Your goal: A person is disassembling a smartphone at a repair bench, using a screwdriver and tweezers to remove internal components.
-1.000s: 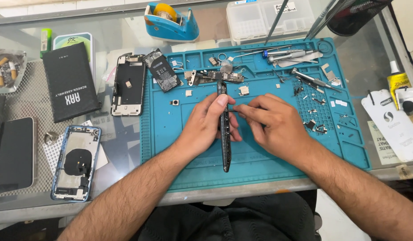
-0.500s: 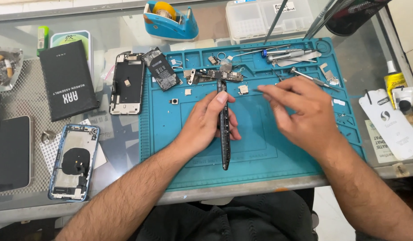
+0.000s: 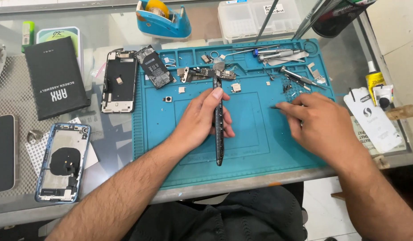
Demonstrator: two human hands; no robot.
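Observation:
My left hand (image 3: 201, 117) grips a dark phone frame (image 3: 219, 134) that stands on its long edge in the middle of the blue work mat (image 3: 260, 151). The top of the frame meets a small logic board (image 3: 206, 73) lying on the mat. My right hand (image 3: 320, 125) rests on the mat's right side and pinches thin black tweezers (image 3: 278, 107) whose tip points left. The two hands are apart.
A blue phone back housing (image 3: 61, 163) lies at the left, with a black box (image 3: 55, 76), another phone chassis (image 3: 119, 82) and a black battery (image 3: 155, 66) behind it. Screwdrivers and small parts (image 3: 287, 67) crowd the mat's far right. A tape dispenser (image 3: 164, 18) stands at the back.
My right hand left the upright frame and swung right across the mat with the tweezers. My left hand kept its hold on the frame.

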